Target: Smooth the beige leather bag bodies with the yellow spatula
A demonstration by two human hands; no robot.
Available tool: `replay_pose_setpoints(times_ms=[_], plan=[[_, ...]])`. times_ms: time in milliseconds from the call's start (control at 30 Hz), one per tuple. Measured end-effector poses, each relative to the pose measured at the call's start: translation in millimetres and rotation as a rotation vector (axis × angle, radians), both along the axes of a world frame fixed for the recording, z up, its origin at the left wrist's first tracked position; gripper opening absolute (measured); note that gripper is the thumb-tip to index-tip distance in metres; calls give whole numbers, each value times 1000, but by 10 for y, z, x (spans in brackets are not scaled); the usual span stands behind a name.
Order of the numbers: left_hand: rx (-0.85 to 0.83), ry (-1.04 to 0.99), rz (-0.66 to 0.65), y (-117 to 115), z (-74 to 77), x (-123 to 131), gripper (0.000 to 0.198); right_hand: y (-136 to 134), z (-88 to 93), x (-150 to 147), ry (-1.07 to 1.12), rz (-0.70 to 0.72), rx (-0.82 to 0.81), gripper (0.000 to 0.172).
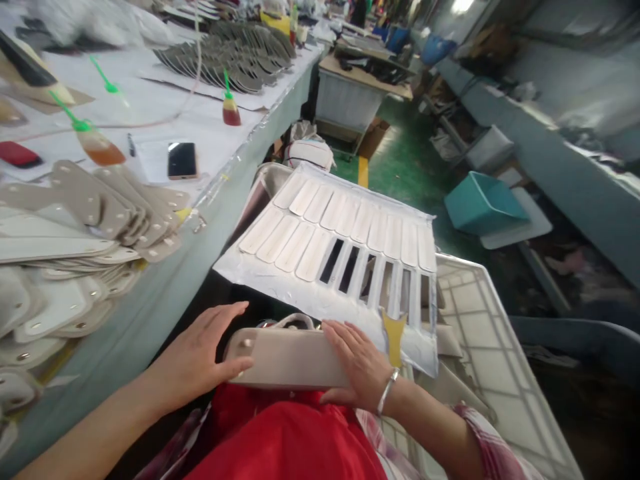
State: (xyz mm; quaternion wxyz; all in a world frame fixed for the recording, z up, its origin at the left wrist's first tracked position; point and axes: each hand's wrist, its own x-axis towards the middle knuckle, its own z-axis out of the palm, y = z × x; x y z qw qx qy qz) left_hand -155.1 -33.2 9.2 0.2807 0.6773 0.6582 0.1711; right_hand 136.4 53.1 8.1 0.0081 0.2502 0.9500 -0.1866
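A beige rounded strap piece (295, 359), perhaps leather, with metal studs at its left end, lies across my lap in front of a red apron (290, 440). My right hand (363, 367) grips its right end, fingers over the top and thumb below. At its left end is my left hand (200, 350), thumb lying on the face and fingers stretched out past the upper edge. Whether it is one piece or a stack I cannot tell. Just beyond stands a white slotted board (270, 288) holding rows of pale strips (313, 250); several front-right slots show dark gaps.
Beige studded pieces (135, 207) pile on the left table (210, 143), beside a phone (183, 161) and green-tipped bottles (97, 143). A white plastic crate (480, 300) stands under the board's right side. Farther right is a teal bin (483, 203).
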Motion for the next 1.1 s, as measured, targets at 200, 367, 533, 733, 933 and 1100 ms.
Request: replay_pose_setpoints(times_ms=[200, 367, 533, 733, 933, 1100], plan=[[85, 253, -478, 273, -150, 649, 91, 17, -166, 126, 50, 41, 15, 86], [84, 320, -469, 280, -199, 681, 75, 19, -179, 80, 51, -6, -26, 83], [101, 329, -455, 263, -136, 684, 74, 30, -170, 109, 74, -10, -40, 80], [230, 292, -518, 213, -124, 650, 70, -35, -320, 205, 251, 120, 144, 61], [422, 245, -753, 157, -40, 521, 50, -24, -212, 294, 240, 309, 245, 51], [312, 339, -692, -74, 141, 199, 61, -25, -59, 654, 157, 271, 244, 52]])
